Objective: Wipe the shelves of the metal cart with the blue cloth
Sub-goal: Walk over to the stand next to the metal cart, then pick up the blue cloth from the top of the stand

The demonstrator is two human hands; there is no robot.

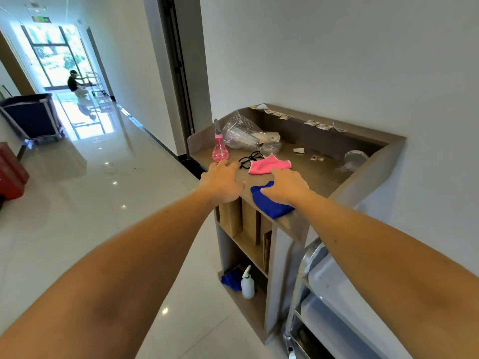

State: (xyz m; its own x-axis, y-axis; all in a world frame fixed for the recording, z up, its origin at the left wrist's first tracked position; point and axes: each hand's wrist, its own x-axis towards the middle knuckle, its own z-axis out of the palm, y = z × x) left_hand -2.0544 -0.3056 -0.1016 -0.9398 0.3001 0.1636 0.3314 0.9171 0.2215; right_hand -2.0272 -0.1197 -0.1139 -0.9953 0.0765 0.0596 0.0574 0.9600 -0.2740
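Your right hand [285, 186] lies spread, fingers flat on the blue cloth [269, 203] atop the cart [311, 174], ready to gather it; your left hand [223, 181], open and empty, steadies beside the cloth

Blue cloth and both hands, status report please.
Right hand flat on blue cloth at counter's front edge, not gripping. Left hand open on counter. Metal cart untouched, lower right. Pink cloth, glasses just beyond.
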